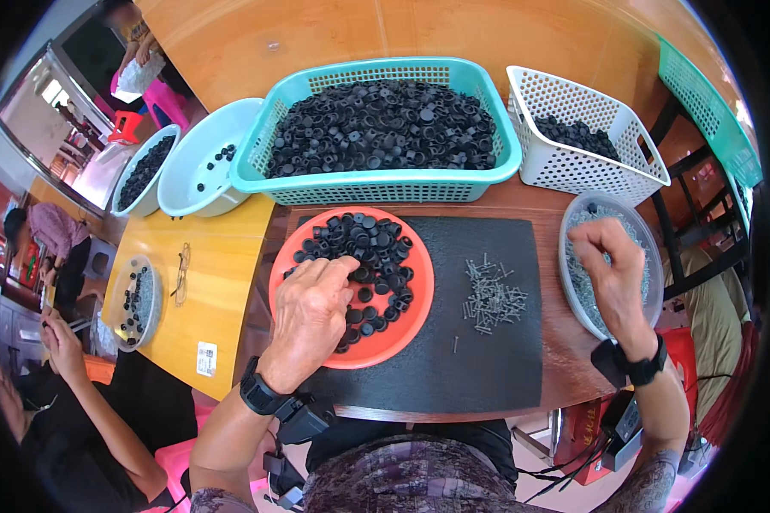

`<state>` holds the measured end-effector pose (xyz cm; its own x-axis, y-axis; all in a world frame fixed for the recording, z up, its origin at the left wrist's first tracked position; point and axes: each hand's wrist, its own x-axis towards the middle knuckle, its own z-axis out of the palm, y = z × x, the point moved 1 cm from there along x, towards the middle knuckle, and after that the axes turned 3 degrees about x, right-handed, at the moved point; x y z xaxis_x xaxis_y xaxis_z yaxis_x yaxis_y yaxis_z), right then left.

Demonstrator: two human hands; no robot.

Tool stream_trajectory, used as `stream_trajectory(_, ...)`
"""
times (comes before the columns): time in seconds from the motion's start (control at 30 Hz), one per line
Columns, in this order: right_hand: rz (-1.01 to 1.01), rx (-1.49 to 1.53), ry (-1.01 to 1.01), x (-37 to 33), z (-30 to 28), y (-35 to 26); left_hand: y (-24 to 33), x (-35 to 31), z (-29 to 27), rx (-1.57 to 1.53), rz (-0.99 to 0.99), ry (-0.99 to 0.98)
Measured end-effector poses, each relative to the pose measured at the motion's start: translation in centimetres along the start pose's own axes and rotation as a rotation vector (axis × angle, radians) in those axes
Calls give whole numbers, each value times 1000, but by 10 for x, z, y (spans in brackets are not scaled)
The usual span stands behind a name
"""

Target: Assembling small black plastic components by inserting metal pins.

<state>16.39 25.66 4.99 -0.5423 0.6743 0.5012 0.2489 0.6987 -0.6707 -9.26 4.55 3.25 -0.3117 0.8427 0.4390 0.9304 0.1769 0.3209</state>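
My left hand point(310, 306) reaches over the left part of a round red tray point(422, 308), its fingers curled down among small black plastic caps point(364, 232). Those fingertips are partly hidden, so what they hold is unclear. Above an oval clear tub point(656, 295) of metal screws point(586, 282) is my right hand point(612, 269), its fingers bent inward and closed. Anything between them is too small to make out. A loose pile of screws point(494, 297) lies on the black mat point(453, 376) between the hands, with one single screw point(455, 344) apart from it.
Behind the tray stands a teal basket point(376, 190) heaped with black caps. Beside it are a white basket point(565, 167) and a pale blue basin point(180, 184). On the yellow table point(218, 291) lie eyeglasses point(180, 274) and another tub point(156, 295). A co-worker's hand point(62, 342) is at left.
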Motion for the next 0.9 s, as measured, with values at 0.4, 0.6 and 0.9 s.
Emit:
stream_trajectory(0.4,122,143,-105,-37,4,-7,-1,-5,7,-197,48,-171)
stream_trajectory(0.6,118,103,-107,-45,2,-6,-7,-10,2,-477,-317,-106)
stream_trajectory(0.9,107,124,-115,-60,5,-9,5,2,13,-141,-10,-144)
